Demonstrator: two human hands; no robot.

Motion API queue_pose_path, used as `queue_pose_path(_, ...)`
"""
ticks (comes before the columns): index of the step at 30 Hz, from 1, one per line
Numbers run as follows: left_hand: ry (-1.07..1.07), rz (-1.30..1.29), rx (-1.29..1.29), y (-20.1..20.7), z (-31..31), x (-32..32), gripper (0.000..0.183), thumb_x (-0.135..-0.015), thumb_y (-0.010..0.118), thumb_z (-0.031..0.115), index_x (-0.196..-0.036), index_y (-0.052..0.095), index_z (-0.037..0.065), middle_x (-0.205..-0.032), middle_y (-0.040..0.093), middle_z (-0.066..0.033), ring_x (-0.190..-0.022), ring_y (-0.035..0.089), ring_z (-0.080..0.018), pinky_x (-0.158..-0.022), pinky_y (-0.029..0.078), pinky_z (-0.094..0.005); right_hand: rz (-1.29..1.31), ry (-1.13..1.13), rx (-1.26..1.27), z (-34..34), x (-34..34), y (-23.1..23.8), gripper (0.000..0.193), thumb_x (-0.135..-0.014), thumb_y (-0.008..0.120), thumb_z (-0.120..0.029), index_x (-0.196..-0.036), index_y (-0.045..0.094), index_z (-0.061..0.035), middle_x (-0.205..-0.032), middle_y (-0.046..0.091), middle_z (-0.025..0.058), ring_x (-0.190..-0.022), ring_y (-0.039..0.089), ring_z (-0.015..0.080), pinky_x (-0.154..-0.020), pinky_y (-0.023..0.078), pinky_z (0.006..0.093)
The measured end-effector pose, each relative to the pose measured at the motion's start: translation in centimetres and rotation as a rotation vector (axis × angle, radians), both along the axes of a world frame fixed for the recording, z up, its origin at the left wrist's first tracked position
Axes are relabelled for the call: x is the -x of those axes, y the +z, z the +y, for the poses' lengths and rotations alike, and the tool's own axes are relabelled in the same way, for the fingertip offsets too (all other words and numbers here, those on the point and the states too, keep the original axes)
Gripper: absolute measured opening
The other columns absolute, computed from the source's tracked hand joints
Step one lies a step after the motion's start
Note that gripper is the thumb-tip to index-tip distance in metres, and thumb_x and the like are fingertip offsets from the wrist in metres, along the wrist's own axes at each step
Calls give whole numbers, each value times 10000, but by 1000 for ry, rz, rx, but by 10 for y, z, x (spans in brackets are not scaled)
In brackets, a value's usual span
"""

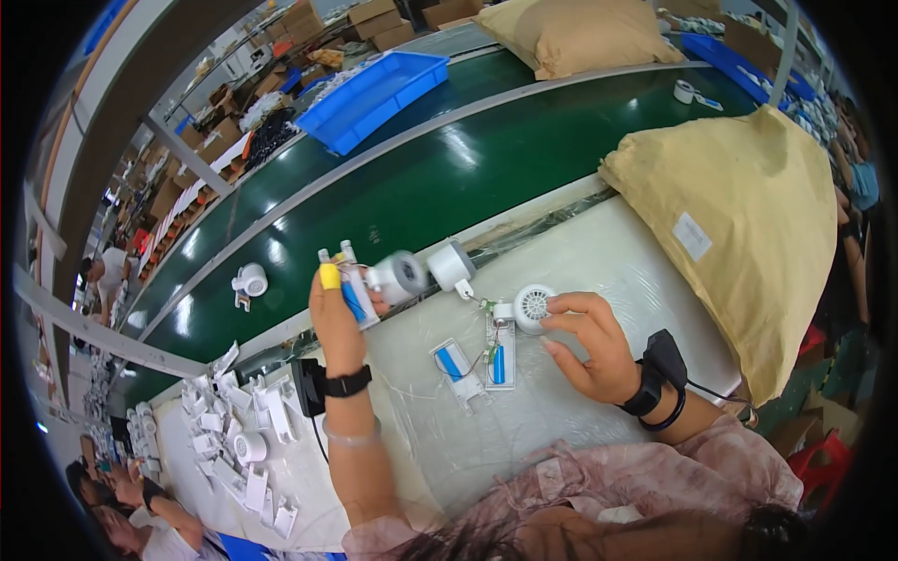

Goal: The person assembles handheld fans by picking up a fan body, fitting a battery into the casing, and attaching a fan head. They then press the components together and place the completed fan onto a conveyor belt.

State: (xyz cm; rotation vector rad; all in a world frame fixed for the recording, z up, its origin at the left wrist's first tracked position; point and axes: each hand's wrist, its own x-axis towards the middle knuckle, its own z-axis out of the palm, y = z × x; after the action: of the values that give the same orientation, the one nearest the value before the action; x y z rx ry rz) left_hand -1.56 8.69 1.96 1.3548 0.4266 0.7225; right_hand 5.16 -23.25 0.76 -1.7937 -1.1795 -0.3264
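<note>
My left hand (335, 304), a yellow cover on one finger, grips an unfinished white handheld fan with a blue battery (355, 301) in its exposed handle. The round fan head (398, 278) beside that hand is motion-blurred. At the right, my right hand (594, 351) curls its fingers and thumb around the rim of a grilled white fan head (533, 307). Below that head lies an open handle with a blue battery (499, 365). Another white fan head (451, 266) sits between my hands, and a second open handle (458, 372) lies nearby; thin wires and small green boards show among them.
Loose white plastic parts (253, 449) are heaped at the left of the plastic-covered table (412, 430). Beyond it runs a green conveyor (412, 182) carrying another fan (251, 280). A blue tray (374, 98) stands farther back. A large tan sack (739, 234) occupies the right side.
</note>
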Motion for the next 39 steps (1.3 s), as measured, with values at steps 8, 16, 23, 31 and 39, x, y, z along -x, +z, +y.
queue_pose_path(8,530,421,-1280,-25,9,3,682,-795,648,90,-1377,332,-75,-1438,295,-299,-1322,306,-451,-1100,256,-473,33,45,25,4,-1,-3,303,-749,679,35,-1038,628,-38,-1129,569,150,-1029,567,307,-886,455,366)
queue_pose_path(16,-374,146,-1524,-34,-76,-14,435,-683,628,-19,-1108,589,65,-1282,525,-130,-1265,425,-331,-1042,329,-472,38,63,31,4,-2,-4,303,-724,681,31,-1014,629,-38,-1094,578,152,-991,573,320,-857,466,374)
queue_pose_path(23,-143,211,-1453,-18,-87,-9,286,-672,638,-1,-947,627,76,-1082,590,-104,-1063,540,-300,-869,448,-414,26,80,57,4,-2,-9,243,-762,678,9,-994,632,-50,-1106,571,134,-1021,564,307,-878,458,373)
queue_pose_path(31,102,140,-1037,-8,-76,2,254,-841,647,15,-1092,642,51,-814,660,-154,-643,638,-219,-583,483,-297,-22,80,42,2,0,-6,221,-782,676,-48,-996,629,-78,-1112,582,99,-1030,545,299,-887,426,385)
queue_pose_path(39,244,15,-1018,12,-54,8,225,-875,631,-22,-1099,655,-31,-914,696,-63,-729,590,-64,-617,466,-186,-16,82,55,2,-3,-11,207,-797,679,-62,-998,637,-91,-1125,577,85,-1019,542,283,-879,429,374)
